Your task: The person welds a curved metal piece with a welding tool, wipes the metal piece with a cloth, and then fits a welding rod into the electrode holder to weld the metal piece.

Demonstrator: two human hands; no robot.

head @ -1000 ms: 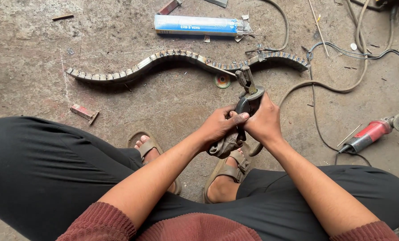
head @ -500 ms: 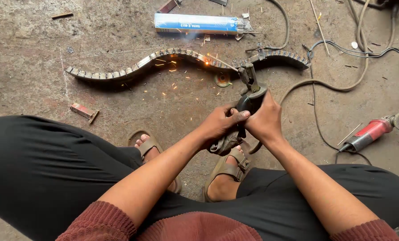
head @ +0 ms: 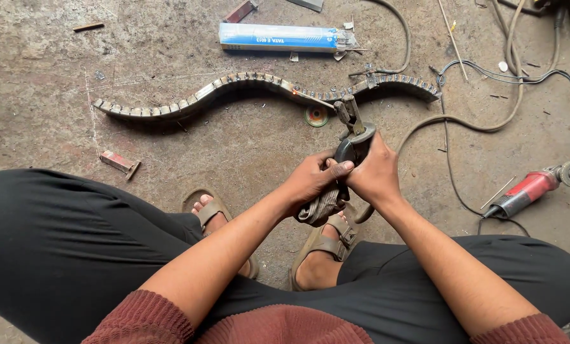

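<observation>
Grey metal welding electrode holder (head: pixel 352 137) upright in my grip, long axis pointing away toward wavy segmented metal strip (head: pixel 259 89), left hand (head: pixel 314 181) and right hand (head: pixel 377 172) both clenched around its handle.

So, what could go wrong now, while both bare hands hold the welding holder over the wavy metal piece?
Three risks, I think. The left hand and right hand are bare on the electrode holder, so heat or sparks may burn them. The feet sit in open sandals near the wavy metal piece, which glows at the rod tip. The cable and the red angle grinder lie close by and could snag.
</observation>
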